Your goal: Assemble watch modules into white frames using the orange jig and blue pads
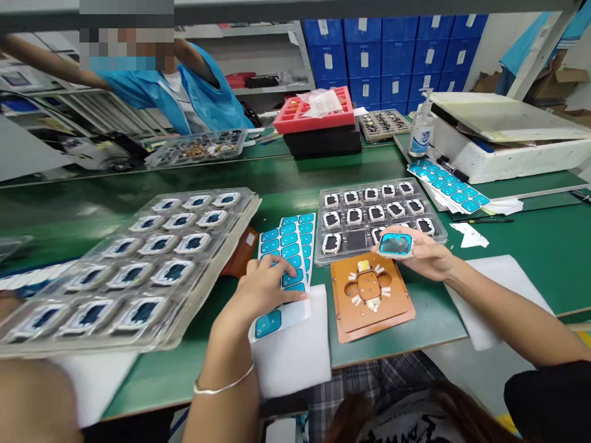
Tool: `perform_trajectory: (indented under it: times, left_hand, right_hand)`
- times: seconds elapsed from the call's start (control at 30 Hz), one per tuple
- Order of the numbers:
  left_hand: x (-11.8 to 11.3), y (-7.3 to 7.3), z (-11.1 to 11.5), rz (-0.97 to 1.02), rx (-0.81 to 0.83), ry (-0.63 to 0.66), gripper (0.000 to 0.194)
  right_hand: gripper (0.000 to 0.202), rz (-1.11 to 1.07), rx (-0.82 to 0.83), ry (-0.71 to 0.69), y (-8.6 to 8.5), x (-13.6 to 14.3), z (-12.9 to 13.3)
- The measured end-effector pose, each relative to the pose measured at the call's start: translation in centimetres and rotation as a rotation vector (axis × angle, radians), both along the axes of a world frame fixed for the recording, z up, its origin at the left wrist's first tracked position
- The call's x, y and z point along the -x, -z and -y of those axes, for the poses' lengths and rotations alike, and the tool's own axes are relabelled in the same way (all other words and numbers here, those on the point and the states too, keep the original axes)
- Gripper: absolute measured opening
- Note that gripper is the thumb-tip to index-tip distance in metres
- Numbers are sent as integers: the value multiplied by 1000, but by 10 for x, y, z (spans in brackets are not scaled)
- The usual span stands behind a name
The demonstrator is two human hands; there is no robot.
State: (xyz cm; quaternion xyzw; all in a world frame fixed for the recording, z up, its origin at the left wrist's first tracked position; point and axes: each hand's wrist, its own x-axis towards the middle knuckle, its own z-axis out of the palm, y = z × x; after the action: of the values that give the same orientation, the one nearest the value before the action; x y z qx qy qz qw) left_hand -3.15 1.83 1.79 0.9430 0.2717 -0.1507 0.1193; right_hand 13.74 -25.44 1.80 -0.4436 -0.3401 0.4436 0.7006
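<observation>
My right hand is closed around a small squarish watch case, whose face has a bright blue border and a dark, reflective middle. Below it on the bench lies a brown fixture block with a shaped recess and small white pads around it. My left hand bends over a sheet of blue stickers, thumb and forefinger gripping near its lower end. One blue sticker shows beneath the wrist side of this hand. A white foam sheet lies under that end.
A clear tray of white-rimmed cases stands behind the fixture; a larger tray tilts at left. More sticker sheets, a pump bottle, a red tray and a foam box are farther back. A co-worker is across the bench.
</observation>
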Motion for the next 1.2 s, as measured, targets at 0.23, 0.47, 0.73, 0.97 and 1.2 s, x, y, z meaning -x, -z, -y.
perform_trajectory:
  times: [0.23,0.47,0.73,0.97,1.2]
  left_hand:
    - [-1,-1,2,-14,3,-6,35]
    - [-1,3,-1,23,15,27,43]
    - [11,-7,2,116,81,116,26]
    - [14,-18,23,772,328,412,15]
    - [-8,4,63,1137,169,882,21]
  right_hand:
    - [50,1106,316,484,-10,-10,-30]
    - [44,1352,467,346,-1,-23,-51]
    - [28,1525,508,127,-4,-37,-11]
    - [21,1419,373,60,-4,-51,-11]
    - [26,1231,239,208,-8,-48,-4]
